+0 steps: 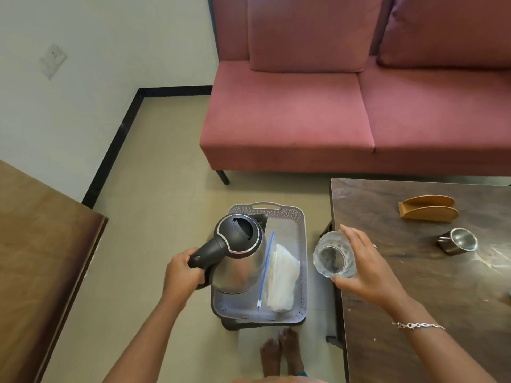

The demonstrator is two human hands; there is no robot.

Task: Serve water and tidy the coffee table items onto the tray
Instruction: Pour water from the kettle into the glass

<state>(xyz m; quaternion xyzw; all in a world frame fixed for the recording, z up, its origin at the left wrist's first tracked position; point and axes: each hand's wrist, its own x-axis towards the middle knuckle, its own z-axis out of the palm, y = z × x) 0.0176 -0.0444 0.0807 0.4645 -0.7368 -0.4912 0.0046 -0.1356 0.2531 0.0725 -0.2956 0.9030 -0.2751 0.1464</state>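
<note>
Beside the coffee table (pixel 414 272), left hand (pixel 181 275) grip wraps the kettle (pixel 237 258) handle, right hand (pixel 370 266) clasps the glass (pixel 333 254)

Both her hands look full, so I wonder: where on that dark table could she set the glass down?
The dark table is bare between the right hand holding the glass and the steel cup, and along its near stretch. The far part holds the wooden napkin holder. The tray is crowded with the kettle and a plastic bag.
</note>
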